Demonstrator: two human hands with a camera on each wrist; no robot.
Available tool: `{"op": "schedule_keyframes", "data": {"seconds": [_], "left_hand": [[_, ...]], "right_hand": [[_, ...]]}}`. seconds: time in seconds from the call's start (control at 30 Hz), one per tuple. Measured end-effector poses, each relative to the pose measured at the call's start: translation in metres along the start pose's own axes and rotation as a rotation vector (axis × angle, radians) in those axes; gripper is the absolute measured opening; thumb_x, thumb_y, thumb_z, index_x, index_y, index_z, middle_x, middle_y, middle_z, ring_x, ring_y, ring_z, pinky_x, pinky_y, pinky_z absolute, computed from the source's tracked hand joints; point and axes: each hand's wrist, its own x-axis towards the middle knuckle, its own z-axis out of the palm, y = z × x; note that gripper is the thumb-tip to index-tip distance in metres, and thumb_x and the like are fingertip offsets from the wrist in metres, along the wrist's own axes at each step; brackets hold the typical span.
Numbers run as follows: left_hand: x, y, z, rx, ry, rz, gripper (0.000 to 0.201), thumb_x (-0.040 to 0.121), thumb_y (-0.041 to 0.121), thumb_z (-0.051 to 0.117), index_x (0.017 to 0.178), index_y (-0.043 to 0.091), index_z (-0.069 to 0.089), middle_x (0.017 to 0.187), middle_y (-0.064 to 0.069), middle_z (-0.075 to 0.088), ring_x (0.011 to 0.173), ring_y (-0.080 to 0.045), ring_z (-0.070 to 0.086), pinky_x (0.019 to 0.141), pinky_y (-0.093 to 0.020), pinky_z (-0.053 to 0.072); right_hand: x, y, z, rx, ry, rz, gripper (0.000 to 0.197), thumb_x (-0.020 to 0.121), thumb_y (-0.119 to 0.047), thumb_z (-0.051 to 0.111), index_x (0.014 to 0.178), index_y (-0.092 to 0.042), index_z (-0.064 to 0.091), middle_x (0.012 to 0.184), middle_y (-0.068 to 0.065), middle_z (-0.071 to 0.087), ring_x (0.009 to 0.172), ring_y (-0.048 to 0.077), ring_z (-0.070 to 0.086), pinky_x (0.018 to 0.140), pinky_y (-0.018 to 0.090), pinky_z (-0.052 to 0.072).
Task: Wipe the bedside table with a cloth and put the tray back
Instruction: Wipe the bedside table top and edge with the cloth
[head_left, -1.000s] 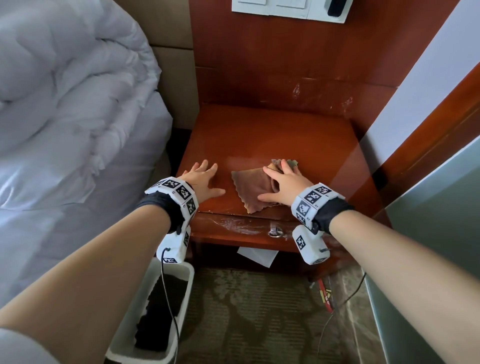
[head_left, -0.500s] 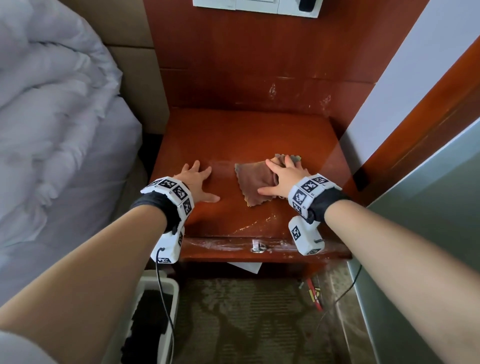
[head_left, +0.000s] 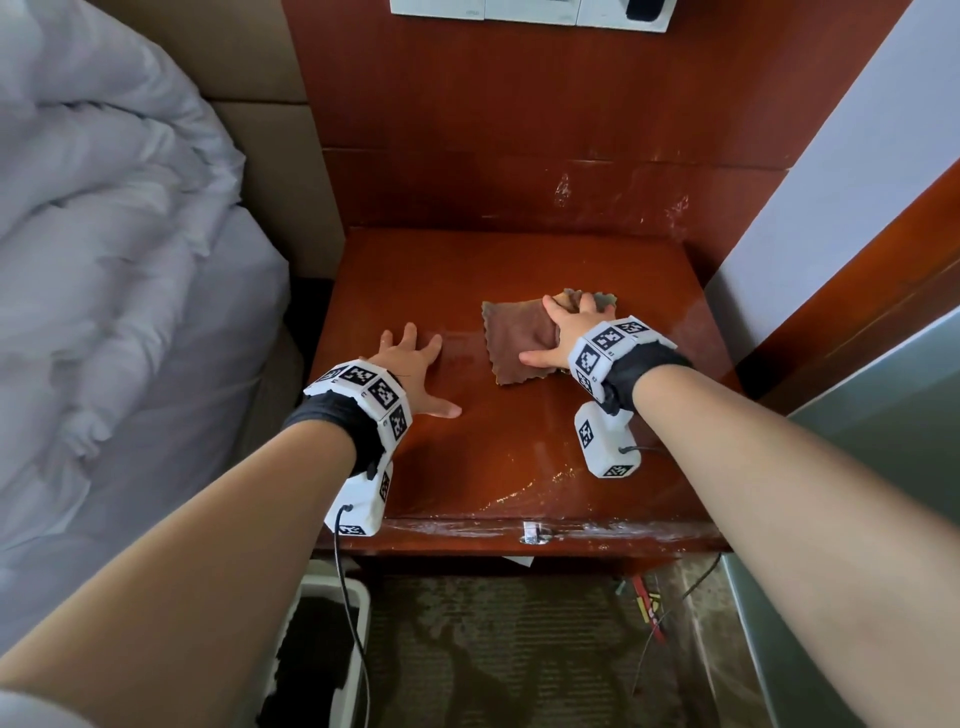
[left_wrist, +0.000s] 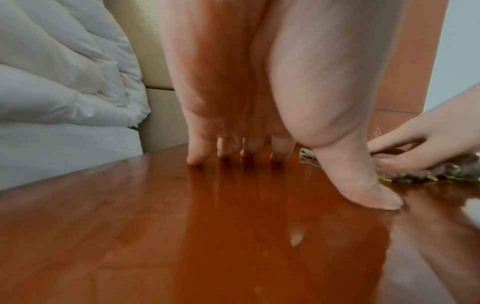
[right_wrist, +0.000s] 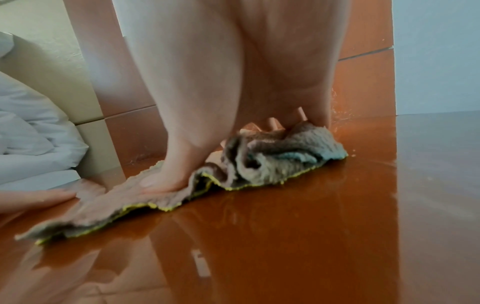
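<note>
Brown cloth (head_left: 519, 340) has slid farther back under the flat, spread right hand (head_left: 563, 332); left hand (head_left: 410, 369) stays splayed on the tabletop (head_left: 519, 467). Wiping continues.

Your right hand (head_left: 566, 332) lies on the cloth (head_left: 519, 340), which spreads leftward on the bedside table (head_left: 519, 457). Your left hand (head_left: 410, 369) rests on the tabletop just left of the cloth; the bed (head_left: 130, 312) lies beyond it.

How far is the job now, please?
Done: the table front shows wet streaks. In hand: the right hand presses the cloth flat on it; the left hand rests beside. Left: putting the tray back; none is on the table.
</note>
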Motion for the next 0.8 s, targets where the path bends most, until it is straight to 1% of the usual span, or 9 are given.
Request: {"op": "schedule_keyframes", "data": {"seconds": [0.1,0.23,0.33,0.43,0.53,0.63,0.73,0.8], "left_hand": [[0.001,0.0,-0.001,0.008,-0.003,0.001,0.103,0.079,0.059,0.06,0.152,0.026,-0.005,0.159,-0.007,-0.015,0.147,-0.034,-0.008,0.117,-0.056,0.015],[0.001,0.002,-0.004,0.01,-0.008,-0.006,0.104,0.079,0.059,0.061,0.153,0.024,-0.004,0.159,-0.008,-0.014,0.146,-0.036,-0.007,0.116,-0.052,0.017],[0.001,0.002,-0.003,0.01,-0.007,0.0,0.104,0.079,0.058,0.061,0.153,0.023,-0.004,0.159,-0.009,-0.013,0.146,-0.037,-0.007,0.117,-0.052,0.017],[0.002,0.001,-0.002,0.004,0.0,0.003,0.104,0.079,0.058,0.062,0.153,0.023,-0.004,0.159,-0.009,-0.013,0.146,-0.037,-0.007,0.117,-0.052,0.017],[0.003,0.0,-0.001,-0.003,0.003,0.007,0.105,0.078,0.058,0.062,0.152,0.024,-0.004,0.159,-0.008,-0.013,0.147,-0.036,-0.007,0.116,-0.054,0.018],[0.004,-0.001,0.0,-0.008,0.003,0.01,0.106,0.077,0.059,0.062,0.152,0.025,-0.004,0.159,-0.007,-0.014,0.147,-0.035,-0.008,0.116,-0.058,0.015],[0.006,-0.001,0.002,-0.014,0.005,0.014,0.106,0.077,0.058,0.063,0.152,0.025,-0.004,0.159,-0.007,-0.015,0.147,-0.035,-0.008,0.115,-0.059,0.014],[0.006,-0.001,0.002,-0.015,0.005,0.015,0.106,0.077,0.058,0.063,0.152,0.025,-0.004,0.159,-0.007,-0.015,0.147,-0.035,-0.008,0.115,-0.059,0.014]], "right_hand": [[-0.001,0.001,0.001,0.012,-0.006,0.01,0.097,0.08,-0.069,0.051,0.152,-0.033,-0.003,0.159,0.01,-0.008,0.145,0.044,-0.002,0.116,0.058,0.014],[-0.014,-0.001,0.007,0.005,-0.016,0.007,0.097,0.081,-0.068,0.051,0.152,-0.032,-0.003,0.159,0.01,-0.007,0.145,0.044,-0.002,0.115,0.058,0.012],[-0.027,0.001,0.017,-0.043,-0.019,-0.024,0.098,0.08,-0.07,0.049,0.152,-0.032,-0.005,0.159,0.01,-0.009,0.145,0.044,0.0,0.114,0.058,0.013],[-0.034,0.006,0.027,-0.112,-0.027,-0.073,0.099,0.079,-0.073,0.046,0.151,-0.033,-0.009,0.159,0.012,-0.011,0.144,0.046,0.001,0.117,0.057,0.013],[-0.039,0.008,0.031,-0.151,-0.03,-0.1,0.098,0.08,-0.073,0.044,0.151,-0.033,-0.01,0.159,0.013,-0.012,0.144,0.046,0.001,0.117,0.056,0.012],[-0.038,0.007,0.03,-0.132,-0.038,-0.107,0.099,0.079,-0.072,0.047,0.151,-0.035,-0.01,0.159,0.013,-0.013,0.144,0.046,-0.001,0.117,0.057,0.011],[-0.031,0.005,0.024,-0.119,-0.053,-0.109,0.102,0.077,-0.073,0.05,0.15,-0.037,-0.011,0.158,0.013,-0.016,0.144,0.047,-0.004,0.116,0.058,0.009],[-0.023,0.001,0.02,-0.112,-0.056,-0.102,0.103,0.076,-0.074,0.051,0.149,-0.039,-0.012,0.158,0.012,-0.017,0.144,0.047,-0.005,0.116,0.059,0.011]]}}
